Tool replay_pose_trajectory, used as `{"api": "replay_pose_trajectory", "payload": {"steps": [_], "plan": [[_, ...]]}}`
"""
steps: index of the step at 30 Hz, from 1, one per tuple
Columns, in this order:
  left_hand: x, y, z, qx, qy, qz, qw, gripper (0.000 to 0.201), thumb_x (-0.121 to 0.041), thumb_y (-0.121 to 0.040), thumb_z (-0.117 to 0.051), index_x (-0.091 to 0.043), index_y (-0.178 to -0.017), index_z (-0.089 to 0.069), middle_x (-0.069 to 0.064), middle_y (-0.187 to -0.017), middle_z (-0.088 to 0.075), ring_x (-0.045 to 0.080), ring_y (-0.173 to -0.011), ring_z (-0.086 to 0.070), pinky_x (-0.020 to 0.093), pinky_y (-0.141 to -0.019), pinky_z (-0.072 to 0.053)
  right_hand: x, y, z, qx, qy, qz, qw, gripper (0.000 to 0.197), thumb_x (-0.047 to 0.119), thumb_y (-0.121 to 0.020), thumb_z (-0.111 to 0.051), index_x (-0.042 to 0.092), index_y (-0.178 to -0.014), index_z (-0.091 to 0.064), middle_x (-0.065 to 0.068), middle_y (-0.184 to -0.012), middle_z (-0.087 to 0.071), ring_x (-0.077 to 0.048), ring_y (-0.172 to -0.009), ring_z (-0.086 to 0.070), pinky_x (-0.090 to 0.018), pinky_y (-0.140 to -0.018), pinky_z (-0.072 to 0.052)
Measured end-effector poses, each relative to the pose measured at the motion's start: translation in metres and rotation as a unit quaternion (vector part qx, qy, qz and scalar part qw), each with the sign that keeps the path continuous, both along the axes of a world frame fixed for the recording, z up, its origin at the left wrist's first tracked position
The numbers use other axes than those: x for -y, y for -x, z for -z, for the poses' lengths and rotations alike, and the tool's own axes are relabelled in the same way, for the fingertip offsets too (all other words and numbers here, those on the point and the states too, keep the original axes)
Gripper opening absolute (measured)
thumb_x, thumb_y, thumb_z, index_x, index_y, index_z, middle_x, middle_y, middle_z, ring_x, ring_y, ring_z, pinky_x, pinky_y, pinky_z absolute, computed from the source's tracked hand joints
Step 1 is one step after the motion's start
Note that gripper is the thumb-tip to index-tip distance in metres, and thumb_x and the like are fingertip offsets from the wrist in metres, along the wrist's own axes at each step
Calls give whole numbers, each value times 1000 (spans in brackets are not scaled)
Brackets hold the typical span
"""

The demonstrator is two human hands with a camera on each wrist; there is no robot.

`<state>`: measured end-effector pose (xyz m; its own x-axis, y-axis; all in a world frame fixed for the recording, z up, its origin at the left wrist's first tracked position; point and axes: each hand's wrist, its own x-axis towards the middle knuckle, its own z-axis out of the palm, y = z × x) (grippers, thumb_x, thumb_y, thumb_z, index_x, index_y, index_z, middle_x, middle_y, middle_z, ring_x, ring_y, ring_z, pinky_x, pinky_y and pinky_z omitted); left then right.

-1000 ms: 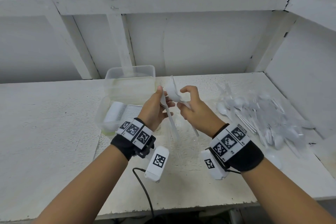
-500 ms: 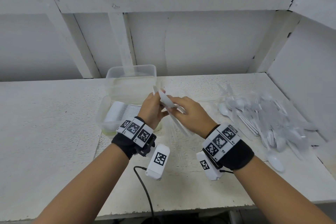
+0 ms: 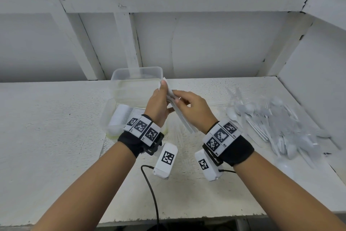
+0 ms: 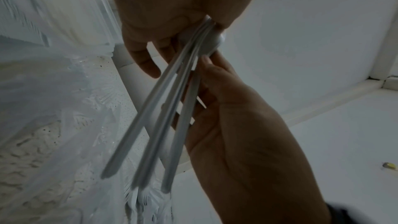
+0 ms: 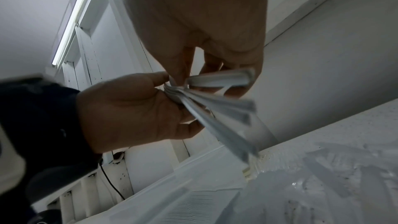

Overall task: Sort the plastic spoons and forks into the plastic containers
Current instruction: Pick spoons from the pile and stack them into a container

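Observation:
Above the table's middle, my left hand (image 3: 159, 103) grips a bundle of white plastic spoons (image 3: 179, 116) near their bowls, and the handles fan down toward me (image 4: 150, 125). My right hand (image 3: 191, 107) meets it from the right and pinches one spoon handle (image 5: 219, 79) against the bundle. Just behind my left hand sit two clear plastic containers. The near container (image 3: 106, 116) holds a neat stack of white cutlery, and the far container (image 3: 136, 75) looks empty. A loose pile of white spoons and forks (image 3: 271, 120) lies at the right.
The white table (image 3: 46, 137) ends in a front edge close to me, and a side wall (image 3: 318, 90) stands right of the pile. A black cable (image 3: 153, 193) hangs off the front edge. White wall framing rises behind the containers.
My right hand has brought its spoon leftward and laid it against the spoons in my left hand. Both hands now meet closer to the containers.

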<state>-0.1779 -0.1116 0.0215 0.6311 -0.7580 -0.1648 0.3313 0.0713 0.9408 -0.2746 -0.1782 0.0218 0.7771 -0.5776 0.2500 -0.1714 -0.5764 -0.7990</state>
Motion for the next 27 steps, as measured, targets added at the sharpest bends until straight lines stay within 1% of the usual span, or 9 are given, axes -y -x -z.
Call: {"api": "replay_pose_trajectory", "payload": {"steps": [4, 7, 8, 11, 13, 16, 19, 24, 27], "plan": [[1, 6, -2, 13, -10, -10, 1000, 40, -50, -97, -31, -14, -104, -47, 2, -91, -55, 18, -92, -60, 36, -85, -49, -4, -1, 2, 6, 31, -18, 999, 29, 13, -95, -46, 21, -116, -64, -8, -74, -53, -13, -69, -48, -13, -64, -38], [0, 8, -4, 41, -12, -16, 999, 29, -42, -97, -40, -17, -85, -48, -2, -74, -50, 10, -71, -57, 26, -67, -49, -6, -3, 7, -7, 16, -9, 1000, 34, 17, -96, -44, 26, -126, -57, -3, -81, -45, -2, -73, -43, -3, -67, -35], [0, 7, -3, 38, -16, -22, 999, 28, -41, -97, -42, -18, -83, -48, -2, -74, -52, 11, -72, -58, 27, -68, -49, -8, -3, 9, -12, 13, -15, 1000, 35, 19, -97, -43, 28, -129, -53, -3, -86, -48, -4, -77, -46, -3, -71, -36], [1, 4, -2, -1, -27, -37, 999, 31, -46, -97, -37, -18, -95, -51, 5, -93, -59, 20, -98, -62, 36, -87, -48, -13, -4, 15, -36, 60, -51, 996, 41, 19, -95, -44, 27, -135, -41, -7, -102, -60, -19, -93, -56, -28, -81, -48], [0, 3, -3, -18, -30, -37, 999, 34, -48, -98, -33, -18, -98, -50, 7, -95, -60, 20, -99, -62, 36, -83, -48, -17, -5, 16, -82, 124, -39, 988, 48, 13, -95, -42, 25, -139, -31, -10, -106, -60, -26, -93, -59, -38, -76, -51], [-7, -3, -10, -6, -39, -22, 999, 37, -47, -98, -31, -16, -101, -50, 10, -103, -57, 22, -104, -58, 39, -84, -49, -18, -7, 13, -117, 170, -10, 979, 47, 10, -97, -37, 17, -142, -24, -12, -120, -57, -30, -93, -61, -36, -70, -48], [-21, -22, -21, 77, -100, 37, 991, 45, -50, -98, -25, -16, -104, -54, 4, -107, -64, 16, -105, -59, 38, -91, -45, -12, -12, 2, -111, 174, -15, 978, 39, 16, -100, -33, 11, -139, -28, -13, -118, -59, -29, -88, -60, -31, -65, -39], [-55, -71, -36, 203, -228, 88, 948, 37, -43, -99, -32, -19, -113, -56, -1, -103, -65, 17, -98, -60, 36, -91, -44, 3, -30, -19, -148, 193, -65, 968, 36, 19, -100, -35, 17, -136, -36, -9, -118, -57, -28, -95, -57, -35, -75, -43], [-69, -90, -41, 193, -215, 76, 954, 32, -38, -99, -37, -17, -111, -58, 3, -100, -66, 18, -91, -62, 34, -86, -47, 2, -48, -23, -160, 201, -95, 962, 37, 18, -99, -38, 16, -136, -38, -9, -120, -58, -29, -102, -56, -33, -77, -41]]}}
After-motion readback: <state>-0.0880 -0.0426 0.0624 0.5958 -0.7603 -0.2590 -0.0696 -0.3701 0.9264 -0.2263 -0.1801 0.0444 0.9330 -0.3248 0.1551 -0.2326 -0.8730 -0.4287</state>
